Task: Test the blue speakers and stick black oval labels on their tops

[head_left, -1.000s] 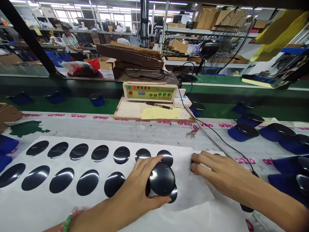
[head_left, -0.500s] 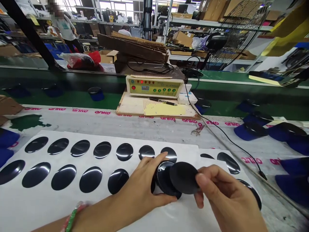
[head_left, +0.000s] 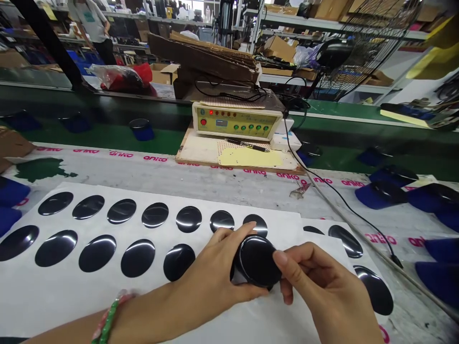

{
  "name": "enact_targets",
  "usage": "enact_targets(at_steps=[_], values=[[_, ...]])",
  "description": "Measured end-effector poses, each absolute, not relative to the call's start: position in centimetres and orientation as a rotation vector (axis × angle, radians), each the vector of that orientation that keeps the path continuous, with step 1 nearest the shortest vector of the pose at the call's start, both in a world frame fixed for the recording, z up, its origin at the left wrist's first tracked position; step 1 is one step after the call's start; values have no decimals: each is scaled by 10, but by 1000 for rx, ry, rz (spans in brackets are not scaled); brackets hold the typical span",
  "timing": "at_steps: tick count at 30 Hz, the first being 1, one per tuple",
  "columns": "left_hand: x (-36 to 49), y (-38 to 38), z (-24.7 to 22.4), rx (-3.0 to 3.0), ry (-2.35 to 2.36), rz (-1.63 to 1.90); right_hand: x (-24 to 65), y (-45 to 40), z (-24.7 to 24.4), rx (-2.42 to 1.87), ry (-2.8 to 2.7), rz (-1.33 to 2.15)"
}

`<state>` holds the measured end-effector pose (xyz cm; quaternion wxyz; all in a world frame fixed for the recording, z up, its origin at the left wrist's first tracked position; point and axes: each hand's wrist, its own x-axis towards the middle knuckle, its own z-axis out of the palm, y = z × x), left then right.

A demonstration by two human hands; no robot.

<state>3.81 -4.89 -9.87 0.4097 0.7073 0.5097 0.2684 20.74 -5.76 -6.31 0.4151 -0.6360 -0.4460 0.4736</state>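
My left hand (head_left: 218,270) is wrapped around a dark round housing (head_left: 235,273), its fingers and thumb on opposite sides. A black round sticker (head_left: 260,263) lies over the housing's end face, almost lined up with its rim. My right hand (head_left: 319,282) pinches the sticker's right edge between thumb and fingers. Whether the sticker is pressed flat cannot be made out. Beneath both hands is a white backing sheet (head_left: 71,301) with rows of glossy black stickers (head_left: 138,258).
Blue cylindrical units with black tops (head_left: 382,193) stand on the right; others sit on the green conveyor (head_left: 111,138). A control box (head_left: 236,122) rests on a board at the back, its cable (head_left: 340,205) running down the right side. A person (head_left: 93,28) stands far off.
My right hand has moved left, bringing the sticker from beside and partly over the housing to cover its face. My left hand keeps its hold. The camera view has shifted slightly.
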Motion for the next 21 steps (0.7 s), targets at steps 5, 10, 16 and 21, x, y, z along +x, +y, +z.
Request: enact_targets(at_steps=[5, 10, 16, 21], values=[[39, -49, -94, 1744, 1277, 662, 199, -60, -55, -1749, -1200, 1021], [39, -47, -90, 1703, 1272, 607, 199, -60, -54, -1799, -1366, 841], [39, -47, -91, 1706, 1235, 644, 201, -63, -56, -1813, -1582, 706], [39, -48, -91, 1696, 1228, 635, 202, -63, -58, -1772, -1706, 534]])
